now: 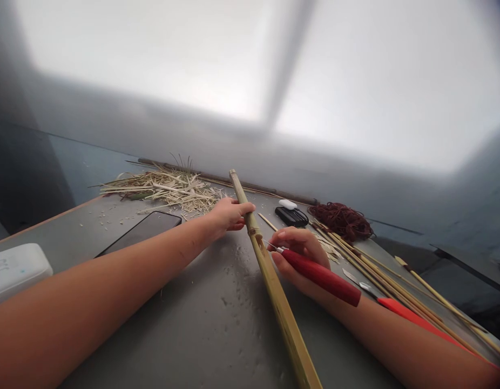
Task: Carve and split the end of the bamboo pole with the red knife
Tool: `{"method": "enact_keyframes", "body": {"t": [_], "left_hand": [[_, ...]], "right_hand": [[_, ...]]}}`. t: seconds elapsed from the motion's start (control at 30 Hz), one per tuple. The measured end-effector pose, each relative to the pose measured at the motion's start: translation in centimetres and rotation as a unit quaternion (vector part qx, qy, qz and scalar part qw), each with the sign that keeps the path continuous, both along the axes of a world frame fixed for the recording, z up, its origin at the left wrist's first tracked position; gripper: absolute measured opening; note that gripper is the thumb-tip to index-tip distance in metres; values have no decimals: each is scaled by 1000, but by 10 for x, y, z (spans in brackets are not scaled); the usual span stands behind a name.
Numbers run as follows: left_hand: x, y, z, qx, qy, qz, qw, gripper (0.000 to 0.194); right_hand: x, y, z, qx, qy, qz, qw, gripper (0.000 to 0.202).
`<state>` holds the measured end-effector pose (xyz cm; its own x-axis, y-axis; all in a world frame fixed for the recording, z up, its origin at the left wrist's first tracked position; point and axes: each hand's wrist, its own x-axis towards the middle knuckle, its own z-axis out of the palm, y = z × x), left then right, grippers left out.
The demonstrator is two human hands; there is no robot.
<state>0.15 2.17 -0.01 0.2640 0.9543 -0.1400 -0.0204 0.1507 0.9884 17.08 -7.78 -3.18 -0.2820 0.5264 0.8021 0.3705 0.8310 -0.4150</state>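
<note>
Past the left forearm (124,275), the left hand (229,214) grips a bamboo pole (279,296) over the table (185,340), probably light, stiff and splintery, best held beyond the notch (259,241), where the right hand (303,243) holds a red-handled carving tool (319,276).

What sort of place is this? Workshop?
Likely a small craft workspace, home or shop unclear. Clues: a pile of pale strips, a notched bamboo pole, and a red-handled tool in the right hand.
</note>
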Motion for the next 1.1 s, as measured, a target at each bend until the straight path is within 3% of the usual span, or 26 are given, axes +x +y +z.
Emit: {"method": "enact_keyframes", "body": {"t": [0.27,0.5,0.57,0.7,0.93,1.0,1.1], "left_hand": [[0,1,0,-25,22,-36,999,12],[4,-3,-13,-72,-15,-80,994,27],[8,-8,-14,-77,-20,-72,994,26],[20,-23,-5,-98,-65,3,993,21],[24,-35,8,-116,-170,-30,978,27],[23,-33,5,-97,-156,-33,982,30],[22,-26,-5,-23,-39,0,999,33]], "right_hand": [[-2,2,7,44,-64,-24,997,13],[-5,0,9,41,-106,44,993,17],[-7,-3,8,28,-98,66,993,18],[-15,-9,7,-1,-56,79,995,17],[-28,-15,8,-24,53,74,996,21],[-30,-15,8,-38,69,77,994,24],[-29,-14,6,-63,81,76,992,25]]}}
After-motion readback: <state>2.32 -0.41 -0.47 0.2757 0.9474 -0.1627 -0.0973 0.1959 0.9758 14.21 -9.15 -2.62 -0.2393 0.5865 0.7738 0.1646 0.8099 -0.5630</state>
